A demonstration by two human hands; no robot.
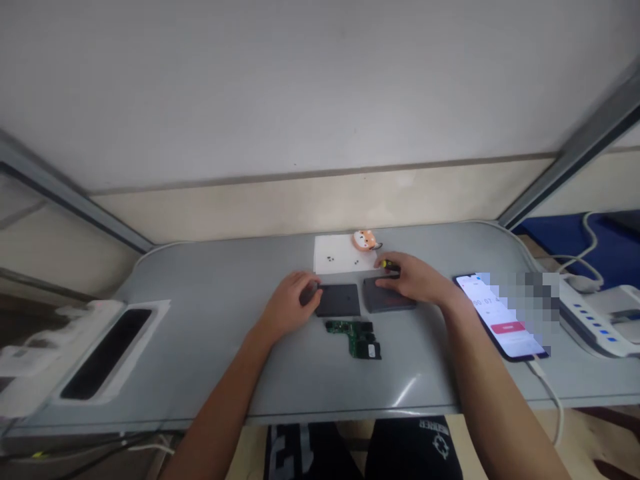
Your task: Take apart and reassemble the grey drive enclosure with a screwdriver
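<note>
My left hand (294, 300) is at the left end of a thin dark rectangular plate (340, 301), its thumb and curled fingers closed on the edge. To the right, a thicker dark rectangular case (387, 297) lies on the table. My right hand (407, 277) rests over that case's far edge, with a black-and-yellow screwdriver (390, 265) held in its fingers; the tip is hard to see. Nearer me lies a green circuit board (356, 339) with black parts and a white label. Small dark screws (331, 259) sit on a white paper (333, 247) behind the plate.
An orange-and-white animal-face object (365, 240) sits on the paper's far corner. At right are a lit phone (500, 317) on a cable and a white power strip (585, 320). A dark phone (107, 353) lies at left. Grey posts flank the grey table (210, 320).
</note>
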